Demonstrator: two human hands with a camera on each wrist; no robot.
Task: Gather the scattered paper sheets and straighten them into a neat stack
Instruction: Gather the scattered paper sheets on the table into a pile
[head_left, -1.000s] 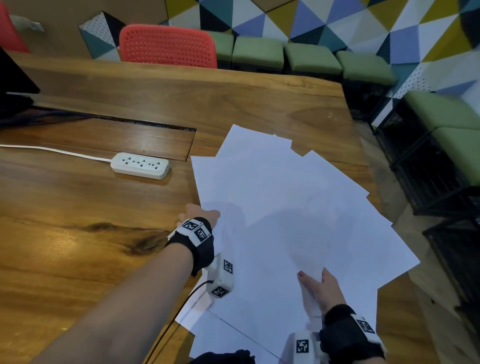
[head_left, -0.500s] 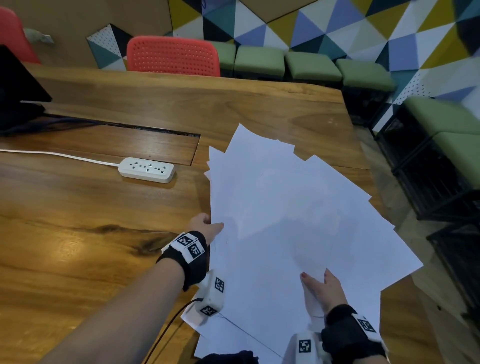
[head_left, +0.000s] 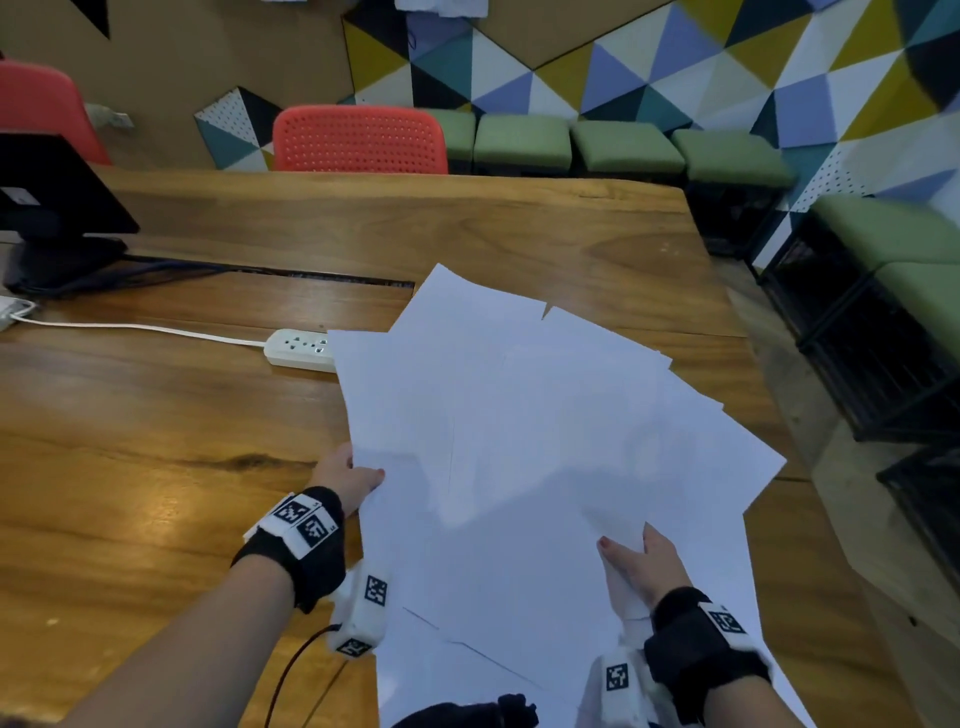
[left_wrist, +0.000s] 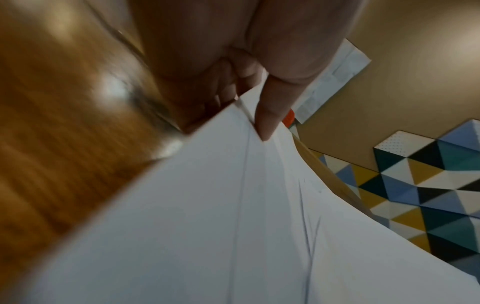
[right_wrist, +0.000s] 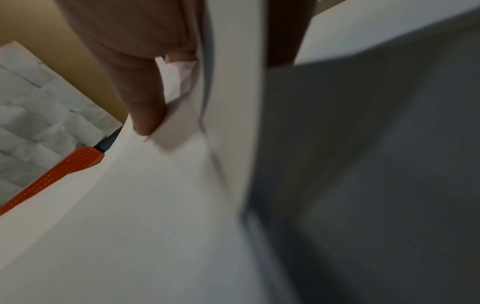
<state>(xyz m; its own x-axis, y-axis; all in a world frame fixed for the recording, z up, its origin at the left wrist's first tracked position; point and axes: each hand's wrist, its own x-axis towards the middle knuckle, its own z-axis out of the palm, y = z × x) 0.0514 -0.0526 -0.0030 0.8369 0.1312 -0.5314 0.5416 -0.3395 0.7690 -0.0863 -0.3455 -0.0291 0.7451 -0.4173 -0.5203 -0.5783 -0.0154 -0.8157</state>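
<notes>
Several white paper sheets (head_left: 545, 441) fan out unevenly, lifted off the wooden table (head_left: 156, 441). My left hand (head_left: 345, 475) pinches their left edge, thumb on top and fingers underneath. The left wrist view shows that thumb pressing down on the paper sheets (left_wrist: 233, 216). My right hand (head_left: 641, 566) grips the near right part of the sheets, thumb on top. In the right wrist view the thumb pinches overlapping paper sheets (right_wrist: 155, 205), whose edges do not line up.
A white power strip (head_left: 298, 351) with its cord lies on the table just left of the sheets, partly covered by them. A black monitor base (head_left: 57, 260) stands at far left. A red chair (head_left: 358, 137) and green stools (head_left: 623, 145) sit beyond the table's far edge.
Both hands have lifted the fan of sheets and shifted it left, so its left corner now covers the power strip's end. The left hand slid further along the left edge.
</notes>
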